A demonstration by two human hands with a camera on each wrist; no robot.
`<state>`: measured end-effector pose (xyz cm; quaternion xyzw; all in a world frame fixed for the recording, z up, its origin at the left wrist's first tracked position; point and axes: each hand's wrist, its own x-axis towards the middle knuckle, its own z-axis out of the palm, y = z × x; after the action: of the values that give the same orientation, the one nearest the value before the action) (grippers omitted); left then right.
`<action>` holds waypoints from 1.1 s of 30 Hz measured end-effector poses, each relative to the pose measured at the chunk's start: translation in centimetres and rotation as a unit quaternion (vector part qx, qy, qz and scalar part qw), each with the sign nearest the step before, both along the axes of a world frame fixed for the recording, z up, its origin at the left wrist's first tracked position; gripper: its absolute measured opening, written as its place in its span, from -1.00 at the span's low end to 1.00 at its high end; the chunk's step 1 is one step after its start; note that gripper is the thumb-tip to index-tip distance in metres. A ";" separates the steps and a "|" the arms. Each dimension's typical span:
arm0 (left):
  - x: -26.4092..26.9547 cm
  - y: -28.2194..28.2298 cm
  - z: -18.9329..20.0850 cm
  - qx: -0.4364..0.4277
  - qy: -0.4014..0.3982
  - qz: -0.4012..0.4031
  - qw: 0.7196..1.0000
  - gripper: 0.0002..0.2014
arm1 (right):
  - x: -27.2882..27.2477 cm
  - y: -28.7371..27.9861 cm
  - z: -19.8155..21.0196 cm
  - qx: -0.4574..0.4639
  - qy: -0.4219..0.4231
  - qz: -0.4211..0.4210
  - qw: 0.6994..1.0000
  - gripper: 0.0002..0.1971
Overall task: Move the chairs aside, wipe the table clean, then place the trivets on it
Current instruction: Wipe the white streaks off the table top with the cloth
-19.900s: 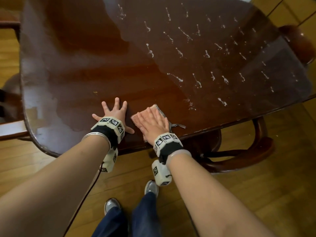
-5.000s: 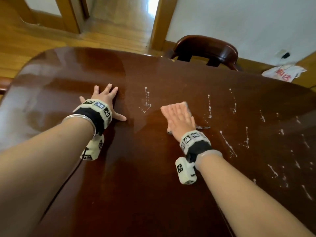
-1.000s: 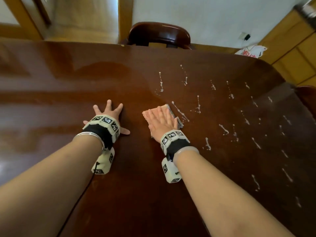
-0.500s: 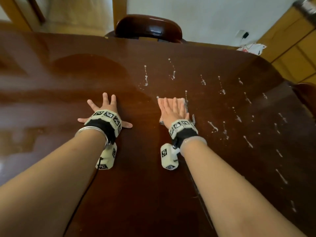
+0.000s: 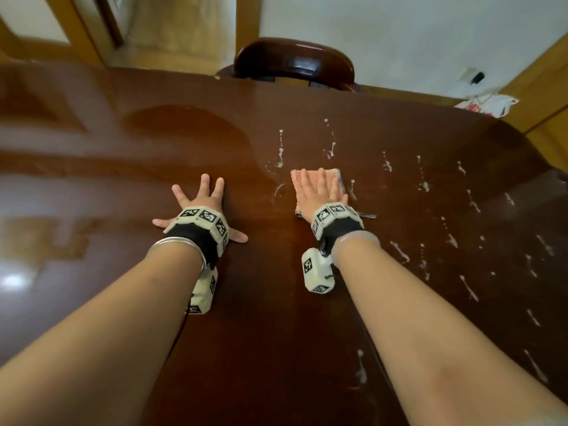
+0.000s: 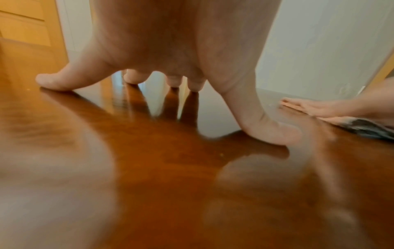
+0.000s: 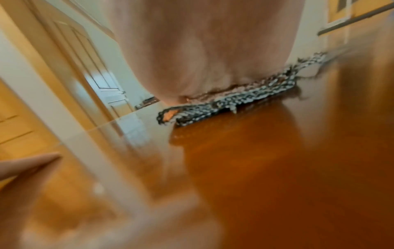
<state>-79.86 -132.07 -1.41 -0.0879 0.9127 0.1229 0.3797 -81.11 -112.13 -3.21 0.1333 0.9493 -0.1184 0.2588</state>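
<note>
On the table (image 5: 276, 302) my right hand (image 5: 316, 192) presses flat on the cloth (image 5: 336, 176). Beside it, my left hand (image 5: 199, 201) rests splayed, holding nothing.

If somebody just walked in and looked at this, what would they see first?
Probably the white splatters dotted over the right side of the shiny dark table. Next, the two hands pressed flat on it: the right hand on a pink cloth in the middle, the left hand spread out bare beside it. A dark chair stands at the far edge.
</note>
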 end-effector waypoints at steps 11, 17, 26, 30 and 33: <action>-0.9 -1.0 0.0 0.007 -0.006 -0.045 0.999 0.31 | 1.9 -0.4 0.0 -0.002 0.007 0.037 0.999 -0.40; -3.9 -2.8 0.0 0.021 0.017 -0.112 0.993 0.19 | -0.2 -7.5 0.4 -0.034 0.005 0.127 0.991 -0.36; -7.5 -4.2 0.8 0.029 -0.018 -0.141 0.989 0.22 | -0.5 -4.5 1.5 -0.009 -0.053 -0.015 0.998 -0.50; -8.0 -4.1 0.8 0.023 -0.028 -0.145 0.989 0.27 | -2.0 -8.6 0.7 -0.002 -0.030 0.069 0.997 -0.45; -8.2 -3.9 0.8 0.018 -0.032 -0.147 0.988 0.27 | 1.3 -6.6 0.1 0.012 -0.033 0.161 0.986 -0.44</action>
<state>-88.01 -136.00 -0.65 0.0502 0.9007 0.0793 0.4241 -79.76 -118.72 -3.12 -0.0146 0.9507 -0.0596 0.3040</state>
